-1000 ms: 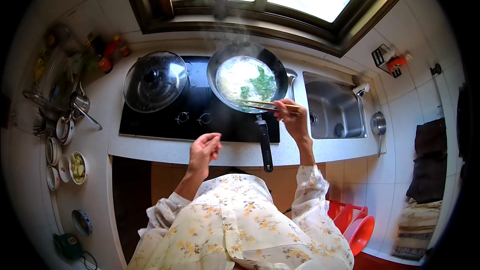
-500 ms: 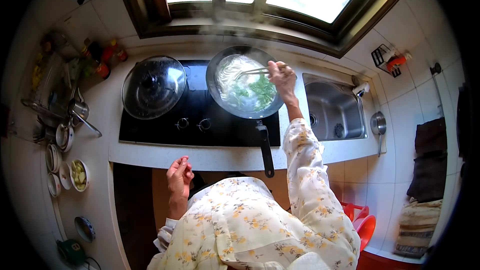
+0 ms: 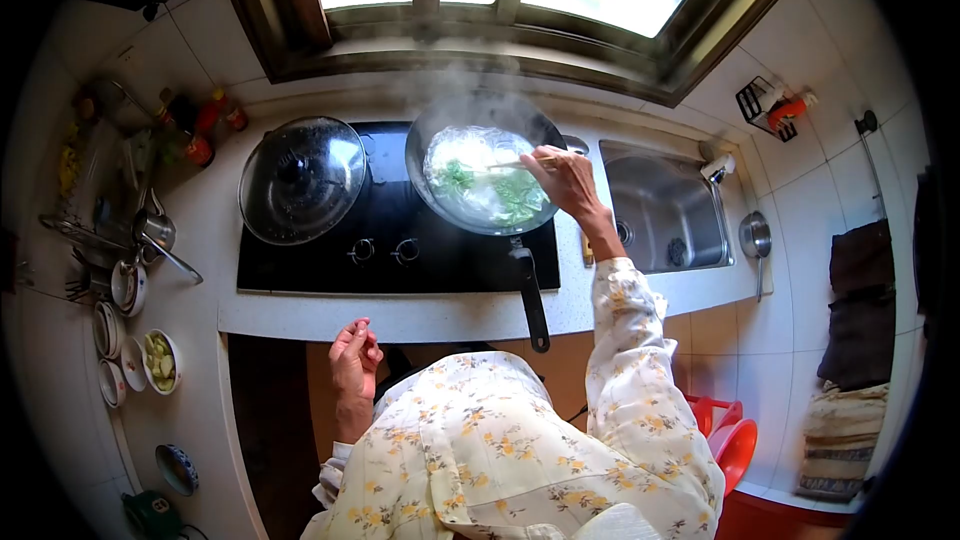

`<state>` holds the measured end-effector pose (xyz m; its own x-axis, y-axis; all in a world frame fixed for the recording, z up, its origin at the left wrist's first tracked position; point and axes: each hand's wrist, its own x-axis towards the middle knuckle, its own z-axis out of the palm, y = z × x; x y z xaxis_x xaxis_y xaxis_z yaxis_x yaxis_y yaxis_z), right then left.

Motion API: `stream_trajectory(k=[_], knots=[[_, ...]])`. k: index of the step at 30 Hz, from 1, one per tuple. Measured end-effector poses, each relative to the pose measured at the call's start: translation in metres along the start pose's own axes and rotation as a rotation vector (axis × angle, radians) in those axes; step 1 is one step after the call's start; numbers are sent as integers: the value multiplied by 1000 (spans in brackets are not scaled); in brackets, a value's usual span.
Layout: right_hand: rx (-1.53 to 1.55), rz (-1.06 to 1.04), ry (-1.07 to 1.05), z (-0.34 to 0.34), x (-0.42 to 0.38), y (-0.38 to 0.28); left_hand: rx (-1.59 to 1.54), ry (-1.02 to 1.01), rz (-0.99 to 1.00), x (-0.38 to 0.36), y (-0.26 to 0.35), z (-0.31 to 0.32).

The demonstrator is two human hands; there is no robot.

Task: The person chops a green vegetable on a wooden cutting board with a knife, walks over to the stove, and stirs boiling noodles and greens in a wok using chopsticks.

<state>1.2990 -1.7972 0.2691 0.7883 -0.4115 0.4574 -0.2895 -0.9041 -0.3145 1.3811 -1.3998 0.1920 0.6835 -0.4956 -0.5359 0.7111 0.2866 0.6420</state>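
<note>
My right hand (image 3: 567, 183) is closed on chopsticks (image 3: 505, 166) over the right side of a wok (image 3: 425, 120) on the black stove (image 3: 430, 275). Noodles (image 3: 465, 145) and green leaves (image 3: 518, 198) lie in steaming liquid in the wok, whose black handle (image 3: 532, 305) points toward me. My left hand (image 3: 355, 355) hangs in front of the counter edge with its fingers curled together, and nothing shows in it. A second pan under a glass lid (image 3: 303, 180) stands on the left burner.
On the right is a metal sink (image 3: 665, 210), with a ladle (image 3: 756, 238) hanging beyond it. Bowls, one with pale green pieces (image 3: 160, 360), line the left counter (image 3: 185, 420). Bottles (image 3: 198, 148) stand at the back left. A window (image 3: 450, 0) is above the stove.
My right hand has moved slightly lower and its grip on the chopsticks has turned. The greens and noodles have shifted in the wok. My left hand is almost still.
</note>
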Motion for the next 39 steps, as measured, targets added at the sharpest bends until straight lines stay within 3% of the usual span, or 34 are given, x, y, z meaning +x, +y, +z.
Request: stream_trajectory(k=[6, 8, 11, 14, 19, 21, 23, 24, 28, 32, 35, 39], knots=[[77, 127, -220, -55, -21, 5, 4, 27, -26, -1, -1, -5], [166, 297, -163, -59, -24, 14, 1, 31, -29, 1, -2, -7], [297, 374, 44, -64, -25, 18, 5, 26, -35, 2, -3, -7], [350, 413, 31, -33, -25, 33, 28, 32, -43, 1, -4, -2], [265, 253, 188, 36, 1, 17, 77, 27, -55, 1, -6, 10], [177, 237, 198, 37, 17, 14, 82, 24, -54, -1, -6, 11], [406, 372, 255, 29, 29, 8, 60, 7, -52, 0, -6, 9], [380, 379, 267, 23, 31, 6, 60, 8, -50, 0, -6, 8], [321, 305, 259, 17, 18, 15, 54, 34, -50, 1, -9, -4], [78, -27, 88, 16, -11, 9, 108, 32, -97, -3, -16, -5], [50, 85, -34, -23, -18, -4, 153, -13, -96, -11, -17, -1], [83, 285, 100, -29, -12, 12, 116, 23, -127, -9, -22, -4]])
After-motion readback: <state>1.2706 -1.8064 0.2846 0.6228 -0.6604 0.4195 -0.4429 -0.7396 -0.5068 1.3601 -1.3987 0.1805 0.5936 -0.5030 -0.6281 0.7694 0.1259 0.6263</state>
